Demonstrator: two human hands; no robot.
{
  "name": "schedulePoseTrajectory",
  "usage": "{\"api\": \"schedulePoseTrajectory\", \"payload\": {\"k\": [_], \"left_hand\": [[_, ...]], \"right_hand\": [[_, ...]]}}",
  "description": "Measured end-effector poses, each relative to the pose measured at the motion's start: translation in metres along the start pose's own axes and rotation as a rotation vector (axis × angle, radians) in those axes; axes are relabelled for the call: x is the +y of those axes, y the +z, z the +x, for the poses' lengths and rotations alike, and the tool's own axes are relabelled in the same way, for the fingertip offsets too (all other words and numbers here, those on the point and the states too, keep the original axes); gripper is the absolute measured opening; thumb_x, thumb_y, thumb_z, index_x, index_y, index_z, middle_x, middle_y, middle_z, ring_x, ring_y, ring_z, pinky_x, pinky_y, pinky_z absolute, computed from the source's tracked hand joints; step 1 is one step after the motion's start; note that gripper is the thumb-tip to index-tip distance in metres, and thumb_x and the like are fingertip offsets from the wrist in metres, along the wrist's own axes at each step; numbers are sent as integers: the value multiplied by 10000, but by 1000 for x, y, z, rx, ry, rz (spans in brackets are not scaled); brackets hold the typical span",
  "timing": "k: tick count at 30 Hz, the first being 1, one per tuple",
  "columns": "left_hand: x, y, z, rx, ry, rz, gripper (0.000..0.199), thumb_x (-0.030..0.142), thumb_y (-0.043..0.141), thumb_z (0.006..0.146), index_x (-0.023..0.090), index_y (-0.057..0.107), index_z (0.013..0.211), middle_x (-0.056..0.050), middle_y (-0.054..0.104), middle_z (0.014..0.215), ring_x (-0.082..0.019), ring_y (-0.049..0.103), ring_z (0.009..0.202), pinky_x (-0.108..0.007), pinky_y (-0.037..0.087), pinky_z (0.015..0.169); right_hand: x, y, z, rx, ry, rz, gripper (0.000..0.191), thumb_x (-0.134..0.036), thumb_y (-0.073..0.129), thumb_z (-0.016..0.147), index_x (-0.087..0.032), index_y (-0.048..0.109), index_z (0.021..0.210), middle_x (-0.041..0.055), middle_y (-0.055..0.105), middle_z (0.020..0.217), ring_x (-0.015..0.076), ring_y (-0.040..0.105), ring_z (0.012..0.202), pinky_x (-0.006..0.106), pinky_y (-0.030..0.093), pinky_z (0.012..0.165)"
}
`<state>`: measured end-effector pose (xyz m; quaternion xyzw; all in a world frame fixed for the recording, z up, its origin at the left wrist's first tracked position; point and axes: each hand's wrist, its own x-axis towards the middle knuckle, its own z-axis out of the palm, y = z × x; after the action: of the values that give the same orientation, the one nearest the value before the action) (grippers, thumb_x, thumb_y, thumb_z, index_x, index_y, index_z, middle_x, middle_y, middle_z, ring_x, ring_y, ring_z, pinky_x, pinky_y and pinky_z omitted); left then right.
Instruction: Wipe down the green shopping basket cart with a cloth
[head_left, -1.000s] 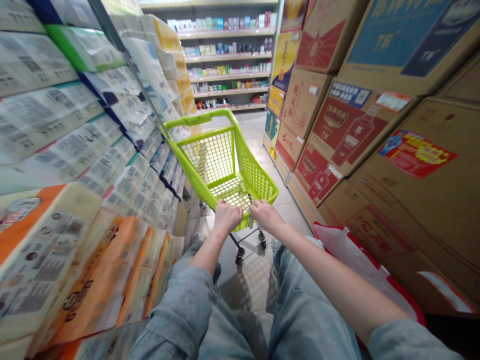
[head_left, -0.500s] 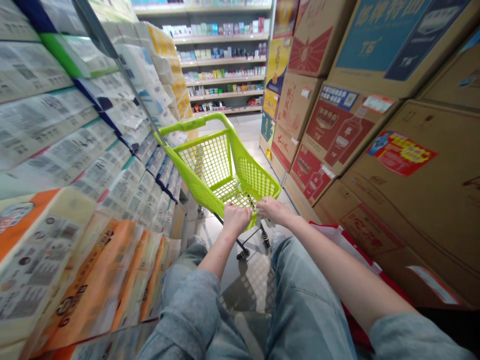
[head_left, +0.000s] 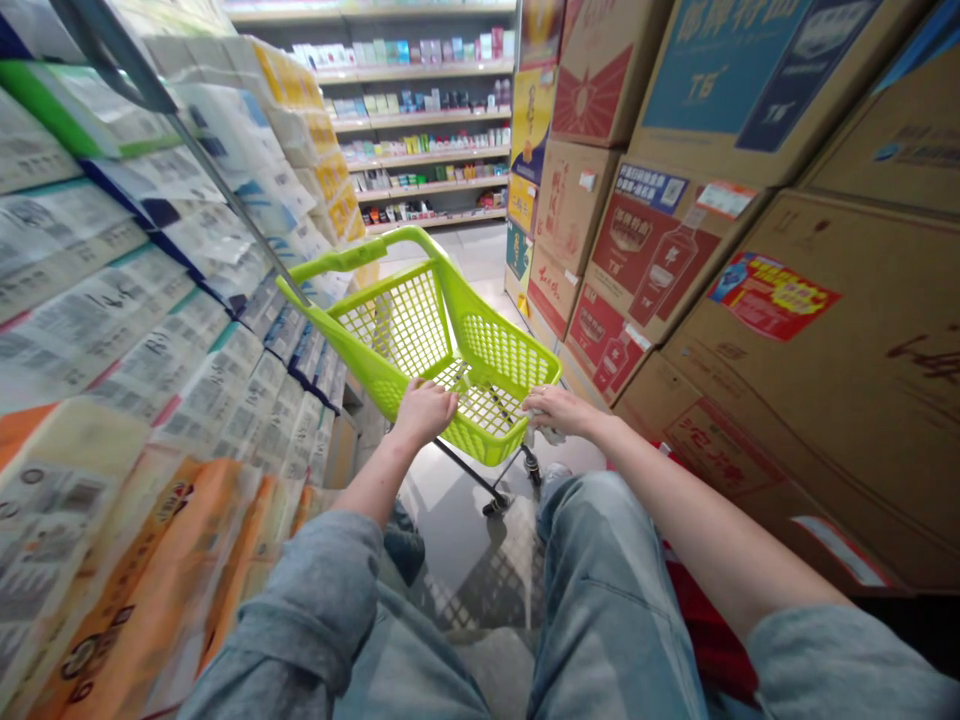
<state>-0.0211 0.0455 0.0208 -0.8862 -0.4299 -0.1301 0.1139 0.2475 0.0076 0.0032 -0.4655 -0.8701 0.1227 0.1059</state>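
In front of me stands a lime-green shopping cart (head_left: 491,440) with a lattice basket on dark wheeled legs; no goods show in it. My left hand (head_left: 426,408) is closed over the basket's near rim, left of the corner. Over the same rim, farther right near the corner, my right hand (head_left: 559,410) has its fingers curled. Something pale shows under the right palm, too small to name. The cart's push handle (head_left: 337,262) is at the far side, away from both hands.
Stacked paper packs (head_left: 142,320) line the left side, with orange packs (head_left: 150,580) close by. Cardboard cartons (head_left: 750,400) are piled on the right, a red bag (head_left: 694,600) below them. A grey metal pole (head_left: 225,190) slants at upper left. Stocked shelves (head_left: 420,150) stand ahead.
My left hand has slid left along the rim, so the hands are wider apart. The cart sits slightly turned and farther left in view. The cartons and shelves have shifted left too.
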Motion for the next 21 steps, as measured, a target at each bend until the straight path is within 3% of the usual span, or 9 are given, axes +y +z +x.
{"api": "schedulePoseTrajectory", "payload": {"k": [6,14,21], "left_hand": [[5,8,5,10,18,-22,442,335,285,919,182,623,677,-75,660,774,-196,546,791,-382,318,822],[1,5,3,-58,100,-55,479,627,377,823,202,587,756,-56,606,819,-210,518,850,-380,301,840],[4,3,0,-102,75,-63,520,694,379,783,210,570,784,-59,597,850,-224,513,880,-387,298,844]], "right_hand": [[19,4,-4,65,6,6,199,-250,597,800,-194,661,980,47,634,919,153,562,881,248,386,812],[35,10,-3,123,-12,70,207,-269,576,826,-199,669,998,62,622,970,166,550,961,277,401,871],[26,33,-17,438,156,163,263,-265,619,779,-229,675,1033,83,507,1136,190,576,947,323,460,849]]}}
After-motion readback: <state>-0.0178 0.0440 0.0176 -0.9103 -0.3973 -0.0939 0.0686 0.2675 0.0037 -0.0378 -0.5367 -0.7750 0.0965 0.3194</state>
